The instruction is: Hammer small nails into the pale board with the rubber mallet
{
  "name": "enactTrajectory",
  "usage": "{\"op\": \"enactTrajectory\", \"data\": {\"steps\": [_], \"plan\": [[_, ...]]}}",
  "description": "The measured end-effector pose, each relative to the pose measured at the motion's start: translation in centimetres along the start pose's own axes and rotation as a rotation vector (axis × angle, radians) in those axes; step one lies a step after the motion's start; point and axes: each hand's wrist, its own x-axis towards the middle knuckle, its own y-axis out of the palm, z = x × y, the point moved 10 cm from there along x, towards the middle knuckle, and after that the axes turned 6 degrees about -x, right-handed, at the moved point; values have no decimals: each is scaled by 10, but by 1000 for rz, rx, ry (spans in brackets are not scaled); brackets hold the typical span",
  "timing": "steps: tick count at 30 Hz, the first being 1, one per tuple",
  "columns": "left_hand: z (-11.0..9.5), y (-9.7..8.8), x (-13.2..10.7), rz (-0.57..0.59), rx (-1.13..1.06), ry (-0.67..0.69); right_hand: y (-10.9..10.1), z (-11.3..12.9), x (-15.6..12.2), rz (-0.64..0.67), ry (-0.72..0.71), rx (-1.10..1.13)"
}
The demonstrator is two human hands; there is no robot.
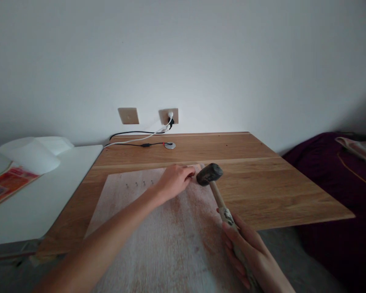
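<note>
My right hand point(250, 252) is wrapped round the wooden handle of a hammer point(210, 175), whose dark head hovers just above the far edge of a pale plywood board point(171, 244). My left hand point(174, 181) rests on the board right beside the hammer head, fingers pinched together on something too small to make out. A short row of small nails point(139, 184) stands in the board to the left of that hand. The board lies on a wooden table point(262, 179).
Black and white cables point(134, 138) run from a wall socket point(168, 116) to a small round metal piece point(170, 145) at the table's back. A white table point(33, 195) with foam sheets and a printed packet stands left. A dark purple bed point(338, 191) lies right.
</note>
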Motion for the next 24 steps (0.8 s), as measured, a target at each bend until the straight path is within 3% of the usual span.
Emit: {"op": "enactTrajectory", "data": {"steps": [7,15,24], "plan": [[0,-1,-2,-56,13,5,2,4,-1,-8,-5,18],[13,3,-5,-77,-136,-178,-3,-3,0,-56,13,-59],[24,15,-7,-169,-232,-118,-3,28,-3,-106,-95,-246]]}}
